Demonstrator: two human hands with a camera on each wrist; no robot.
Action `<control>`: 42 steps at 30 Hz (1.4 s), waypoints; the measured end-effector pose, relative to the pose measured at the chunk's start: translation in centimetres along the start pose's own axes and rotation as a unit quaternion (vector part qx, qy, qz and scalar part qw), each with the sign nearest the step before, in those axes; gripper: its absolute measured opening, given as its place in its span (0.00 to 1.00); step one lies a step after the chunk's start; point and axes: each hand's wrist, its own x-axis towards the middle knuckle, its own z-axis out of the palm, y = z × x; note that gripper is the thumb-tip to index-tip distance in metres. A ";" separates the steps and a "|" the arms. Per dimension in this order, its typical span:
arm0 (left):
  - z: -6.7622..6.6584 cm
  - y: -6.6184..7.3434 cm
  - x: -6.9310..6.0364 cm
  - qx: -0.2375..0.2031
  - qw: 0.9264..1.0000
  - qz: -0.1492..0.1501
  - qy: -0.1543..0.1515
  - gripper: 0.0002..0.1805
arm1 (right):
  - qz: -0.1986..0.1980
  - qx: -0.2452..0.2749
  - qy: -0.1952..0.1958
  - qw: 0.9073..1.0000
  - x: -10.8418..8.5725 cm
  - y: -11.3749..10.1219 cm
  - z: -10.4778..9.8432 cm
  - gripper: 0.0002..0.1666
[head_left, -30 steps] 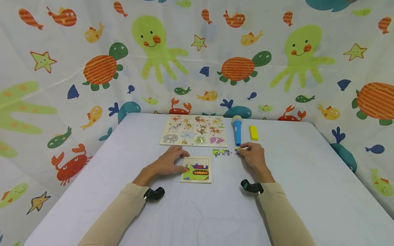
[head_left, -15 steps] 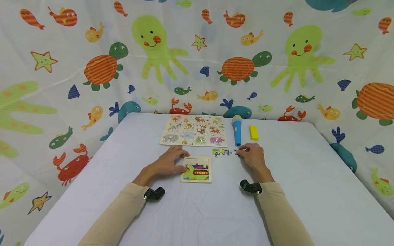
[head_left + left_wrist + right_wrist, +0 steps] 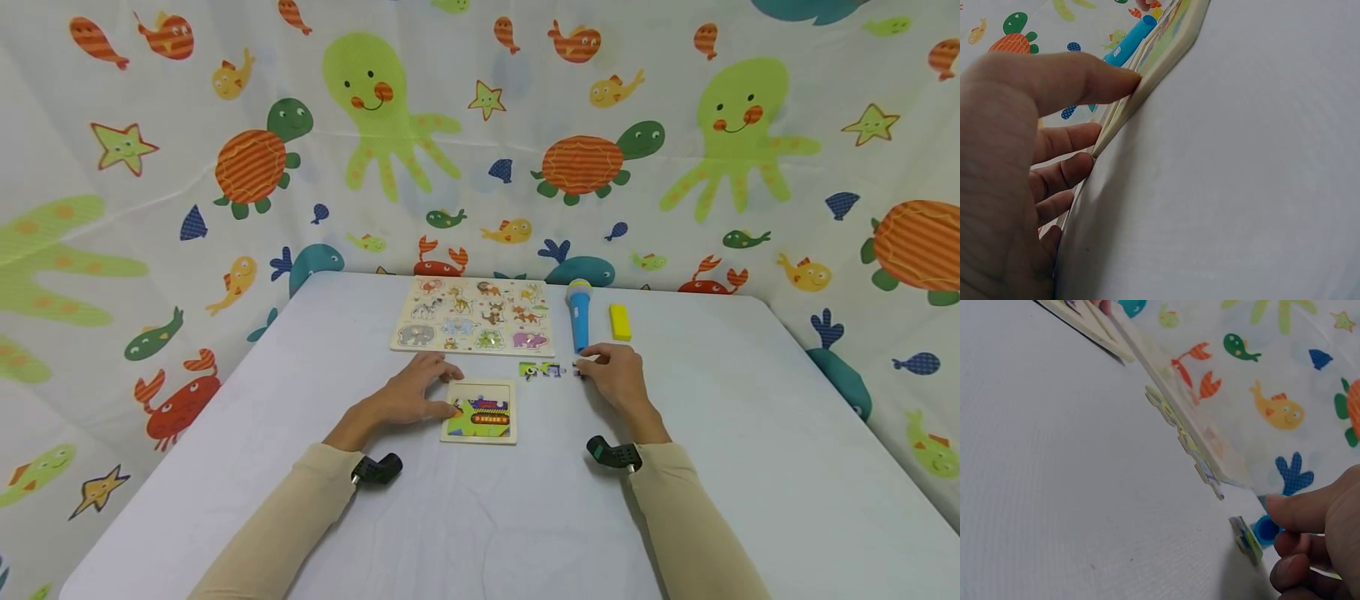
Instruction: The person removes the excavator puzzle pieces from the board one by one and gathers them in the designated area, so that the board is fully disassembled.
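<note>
In the head view my left hand [image 3: 408,392] rests at the upper left of a small wooden puzzle tray [image 3: 445,421] with a partly filled tracked-vehicle picture. In the left wrist view its thumb [image 3: 1104,81] touches the tray's edge, with loosely bent fingers beside it. My right hand [image 3: 618,375] has curled fingertips at one loose puzzle piece [image 3: 1247,540], right of the tray; the contact is partly hidden. Left of that piece, a joined strip of puzzle pieces [image 3: 540,370] lies on the cloth.
An animal peg puzzle board [image 3: 472,317] lies behind the tray. A blue toy microphone [image 3: 579,321] sits just beyond my right hand, with a yellow block [image 3: 619,322] to its right. White cloth covers the table [image 3: 750,400], and a sea-animal curtain [image 3: 480,167] hangs behind.
My right hand and its puzzle piece have shifted very slightly left, towards the strip. The left hand stays at the tray. The whole head view has shifted a little.
</note>
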 end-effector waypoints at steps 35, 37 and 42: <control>-0.7 -0.4 -0.4 -0.008 0.999 0.010 -0.042 0.48 | -0.128 0.067 -0.030 0.989 -2.8 -8.6 0.3 0.16; -0.8 -0.4 -0.4 -0.004 0.999 0.015 -0.043 0.49 | -0.133 0.070 -0.033 0.988 -2.9 -8.8 0.6 0.16; -0.9 -0.4 -0.4 0.002 0.999 0.029 -0.044 0.50 | -0.161 0.078 -0.037 0.983 -3.3 -9.5 1.4 0.16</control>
